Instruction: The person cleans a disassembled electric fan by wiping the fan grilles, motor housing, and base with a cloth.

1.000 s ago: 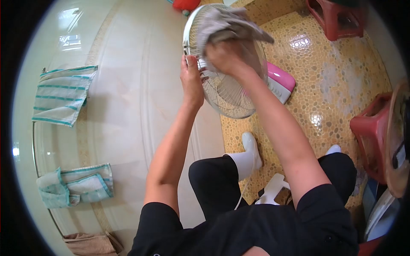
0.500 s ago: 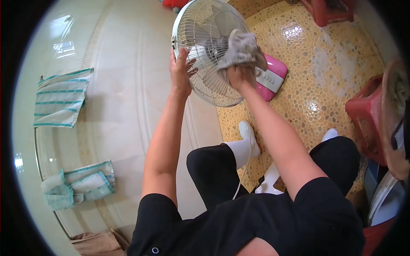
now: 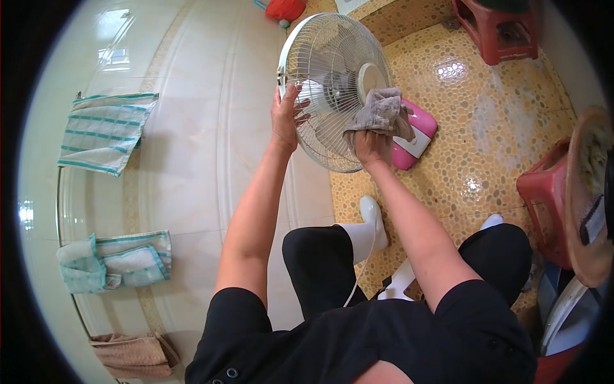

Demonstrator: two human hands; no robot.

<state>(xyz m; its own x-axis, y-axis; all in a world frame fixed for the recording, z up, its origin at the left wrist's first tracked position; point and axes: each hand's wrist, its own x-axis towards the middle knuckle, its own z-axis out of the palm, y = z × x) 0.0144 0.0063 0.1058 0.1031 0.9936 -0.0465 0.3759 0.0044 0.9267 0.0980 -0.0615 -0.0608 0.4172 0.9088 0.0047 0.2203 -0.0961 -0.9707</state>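
Observation:
A standing electric fan [image 3: 332, 54] with a round wire grille is in front of me, its blades showing through the wires. My left hand [image 3: 286, 120] grips the left edge of the grille, fingers closed around the rim. In my right hand [image 3: 372, 146] is a crumpled grey cloth [image 3: 382, 115], held against the right side of the grille near the round centre cap [image 3: 369, 78]. Part of my right hand's fingers is hidden under the cloth. Behind the cloth, the fan's pink base [image 3: 422, 121] with a pale panel rests on the floor.
Striped towels [image 3: 105, 134] and a brown towel [image 3: 131, 355] hang on a wall rail at left. Red plastic stools [image 3: 547, 185] stand at right, beside a large round tan object [image 3: 582, 243]. A white cord [image 3: 366, 262] runs past my boot [image 3: 371, 221] over the pebble-patterned floor [image 3: 441, 173].
The cloth in my right hand has moved down the grille, leaving the centre cap more exposed. My view has shifted, so the fan sits lower and further right. My left hand keeps its hold.

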